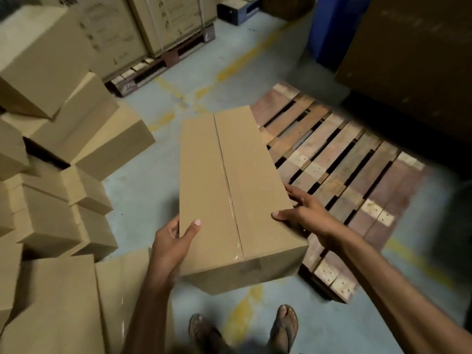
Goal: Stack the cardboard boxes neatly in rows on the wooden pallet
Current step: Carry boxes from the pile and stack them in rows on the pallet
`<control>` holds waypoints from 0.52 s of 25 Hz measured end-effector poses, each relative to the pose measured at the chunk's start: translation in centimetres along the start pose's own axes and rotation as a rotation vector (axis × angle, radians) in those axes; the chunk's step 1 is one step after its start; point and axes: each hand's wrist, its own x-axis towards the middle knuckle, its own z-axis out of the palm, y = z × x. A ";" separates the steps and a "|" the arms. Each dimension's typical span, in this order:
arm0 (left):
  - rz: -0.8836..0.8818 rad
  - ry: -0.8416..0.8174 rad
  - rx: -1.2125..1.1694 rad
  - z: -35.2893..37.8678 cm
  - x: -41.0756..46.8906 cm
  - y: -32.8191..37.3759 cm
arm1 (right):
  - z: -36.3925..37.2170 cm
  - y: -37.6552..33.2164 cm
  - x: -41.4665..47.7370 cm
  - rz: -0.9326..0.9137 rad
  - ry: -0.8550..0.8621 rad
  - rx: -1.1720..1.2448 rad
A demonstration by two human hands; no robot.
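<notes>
A long, plain brown box (229,190), sealed along its top seam with clear tape, is held lengthwise above the floor, with its near end gripped between the left hand (171,244) and the right hand (304,213). The pallet (339,159) is laid flat on the floor just to the right, made of worn reddish and pale slats with dark gaps between them, and its left edge is partly covered by the box. More boxes (76,139) of the same brown are piled loosely at the left, tilted at differing angles.

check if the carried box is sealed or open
Sealed: clear tape runs along the closed centre seam of the cardboard box.
</notes>
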 end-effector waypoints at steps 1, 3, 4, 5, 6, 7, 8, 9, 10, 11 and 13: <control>-0.016 -0.014 0.000 1.7 -0.1 0.8 | -1.9 -0.1 -0.2 0.008 0.001 -0.002; -0.043 -0.027 0.020 4.8 -0.2 2.2 | -5.2 -0.6 -0.1 0.039 0.024 -0.006; -0.052 -0.019 0.031 6.3 -0.1 2.7 | -6.7 -0.8 0.2 0.050 0.033 -0.013; -0.053 -0.014 0.040 7.6 0.0 3.1 | -8.0 -1.1 0.6 0.056 0.033 -0.012; -0.057 -0.009 0.044 8.9 0.2 3.7 | -9.2 -1.5 0.9 0.055 0.029 -0.009; -0.053 -0.003 0.047 10.0 0.5 4.2 | -10.2 -2.0 1.2 0.053 0.031 -0.004; -0.049 0.005 0.055 11.2 1.0 4.6 | -11.3 -2.3 1.7 0.052 0.044 -0.007; -0.050 0.013 0.067 12.3 1.6 4.9 | -12.3 -2.5 2.2 0.054 0.060 -0.010; -0.056 0.017 0.078 13.3 2.3 5.2 | -13.3 -2.4 3.0 0.062 0.074 -0.002; -0.061 0.003 0.090 14.4 3.1 5.6 | -14.2 -2.3 3.7 0.067 0.094 0.000; -0.068 -0.020 0.097 16.8 4.7 6.3 | -16.4 -2.4 5.0 0.066 0.100 -0.022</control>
